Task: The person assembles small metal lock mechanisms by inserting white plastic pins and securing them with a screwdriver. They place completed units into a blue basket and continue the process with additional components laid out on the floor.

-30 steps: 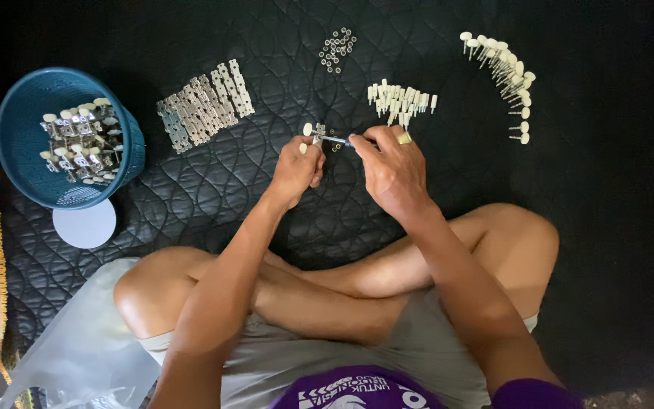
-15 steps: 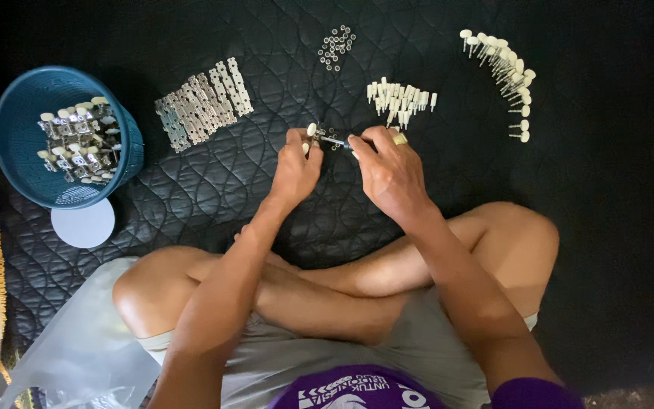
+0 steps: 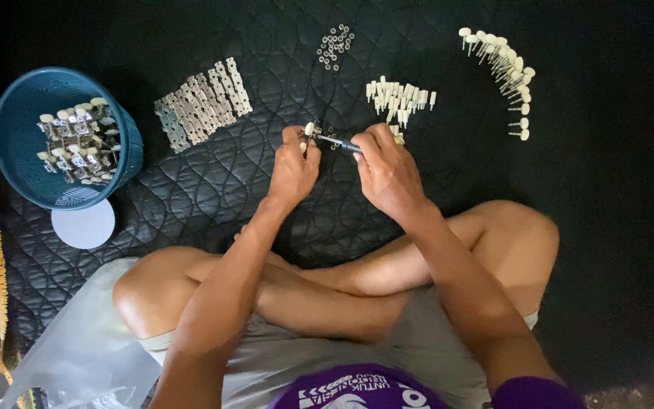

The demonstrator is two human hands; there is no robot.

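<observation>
My left hand [image 3: 294,163] pinches a small metal part with a cream knob [image 3: 309,130] above the black quilted mat [image 3: 266,68]. My right hand [image 3: 386,168] grips a thin screwdriver [image 3: 338,143] whose tip meets that part. Just beyond my hands lies a cluster of cream-headed pegs [image 3: 399,97]. Farther right curves a row of more cream-knobbed pegs [image 3: 510,72].
A blue basket [image 3: 20,155] at left holds several assembled metal pieces with cream knobs; a white disc [image 3: 83,224] lies beside it. Flat metal plates [image 3: 202,110] sit in a row, small rings [image 3: 335,44] above. My crossed legs and a clear plastic bag [image 3: 77,348] are near.
Both hands stay together at the same spot; the left fingers shift slightly on the small part while the screwdriver remains on it.
</observation>
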